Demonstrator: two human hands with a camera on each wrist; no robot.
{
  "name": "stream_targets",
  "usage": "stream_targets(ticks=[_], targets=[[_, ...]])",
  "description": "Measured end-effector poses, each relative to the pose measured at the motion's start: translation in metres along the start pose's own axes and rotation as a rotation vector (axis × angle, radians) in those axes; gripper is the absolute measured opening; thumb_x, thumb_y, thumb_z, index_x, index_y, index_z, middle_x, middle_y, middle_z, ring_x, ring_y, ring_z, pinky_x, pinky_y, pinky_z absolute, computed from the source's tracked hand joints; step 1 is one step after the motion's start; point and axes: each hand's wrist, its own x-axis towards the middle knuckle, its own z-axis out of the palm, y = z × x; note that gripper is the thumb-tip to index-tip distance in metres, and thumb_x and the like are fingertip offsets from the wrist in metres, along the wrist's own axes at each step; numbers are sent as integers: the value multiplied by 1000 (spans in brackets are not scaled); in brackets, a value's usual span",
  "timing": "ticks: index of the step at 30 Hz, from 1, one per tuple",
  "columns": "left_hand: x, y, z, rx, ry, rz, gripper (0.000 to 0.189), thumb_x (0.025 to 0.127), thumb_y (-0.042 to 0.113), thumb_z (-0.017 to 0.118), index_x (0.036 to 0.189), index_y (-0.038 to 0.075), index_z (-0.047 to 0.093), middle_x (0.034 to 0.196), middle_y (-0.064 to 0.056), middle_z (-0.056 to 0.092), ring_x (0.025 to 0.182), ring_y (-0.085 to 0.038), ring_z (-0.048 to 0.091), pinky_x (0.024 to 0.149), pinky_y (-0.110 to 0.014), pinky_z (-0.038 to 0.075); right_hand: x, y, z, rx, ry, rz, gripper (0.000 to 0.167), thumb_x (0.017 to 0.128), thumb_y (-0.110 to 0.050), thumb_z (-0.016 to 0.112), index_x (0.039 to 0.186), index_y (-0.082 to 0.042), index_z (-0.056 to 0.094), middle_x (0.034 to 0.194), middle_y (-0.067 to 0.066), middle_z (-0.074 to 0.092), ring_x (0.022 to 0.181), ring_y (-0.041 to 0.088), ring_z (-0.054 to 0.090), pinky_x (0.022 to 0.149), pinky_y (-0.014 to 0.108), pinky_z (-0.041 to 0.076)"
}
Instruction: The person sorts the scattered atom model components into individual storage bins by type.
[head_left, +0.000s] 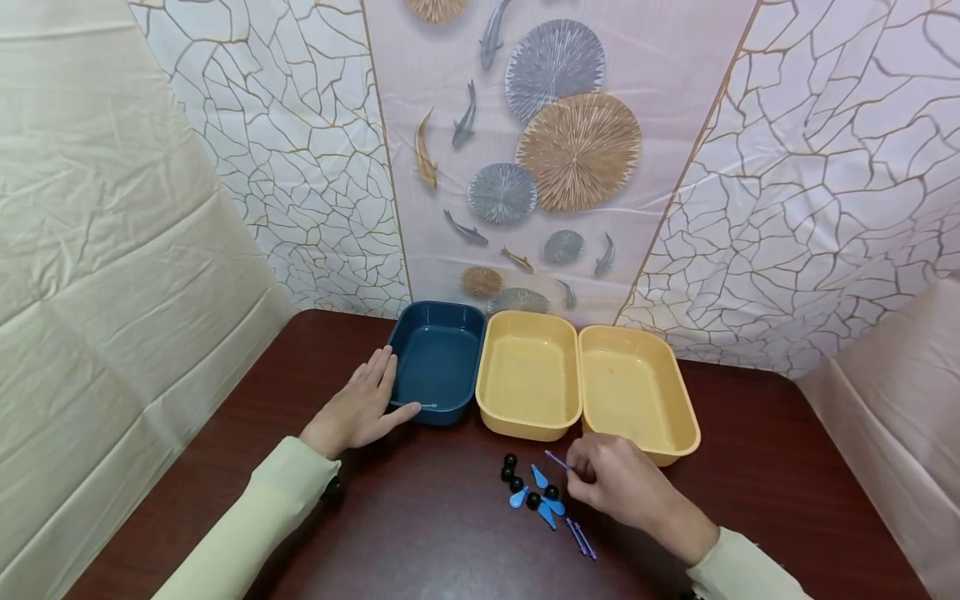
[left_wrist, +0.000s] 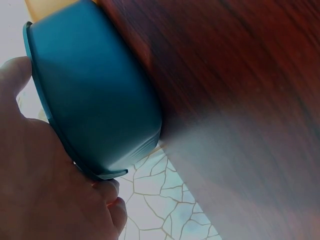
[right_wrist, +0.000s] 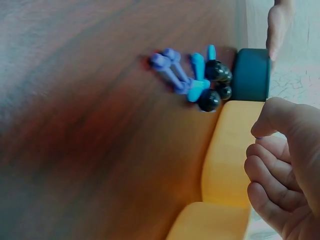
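Note:
My left hand (head_left: 362,402) rests on the rim of the dark blue tray (head_left: 437,414), fingers extended along its left side and thumb on the front edge. My right hand (head_left: 618,483) pinches a thin purple stick (head_left: 557,459) between thumb and forefinger, just in front of the yellow trays; only a tip of it shows in the right wrist view. Left of that hand lie several round black beads (head_left: 516,483) and several blue teardrop-shaped pieces (head_left: 539,477). Two more purple sticks (right_wrist: 172,72) lie side by side on the table, nearer the front.
The middle yellow tray (head_left: 528,432) and the right yellow tray (head_left: 686,417) stand in a row with the blue one at the back of the dark wooden table (head_left: 420,517). Behind them hangs a patterned cloth (head_left: 525,275). A pale cloth (head_left: 150,292) hangs at the left.

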Motion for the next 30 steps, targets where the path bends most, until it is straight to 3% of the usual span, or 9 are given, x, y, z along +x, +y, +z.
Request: stream_targets(ticks=[17, 30], targets=[[0, 0, 1, 1, -4, 0, 99, 104, 64, 46, 165, -7, 17, 177, -24, 10, 165, -44, 12, 132, -60, 19, 36, -4, -27, -104, 121, -168, 15, 75, -6, 83, 80, -15, 72, 73, -9, 63, 68, -1, 54, 58, 16, 49], [0, 0, 1, 8, -1, 0, 99, 104, 64, 47, 166, -7, 17, 177, -24, 10, 165, -44, 13, 132, -59, 19, 71, -9, -35, -155, 125, -201, 9, 82, -9, 82, 83, -12, 73, 78, -3, 69, 72, 5, 62, 64, 25, 57]])
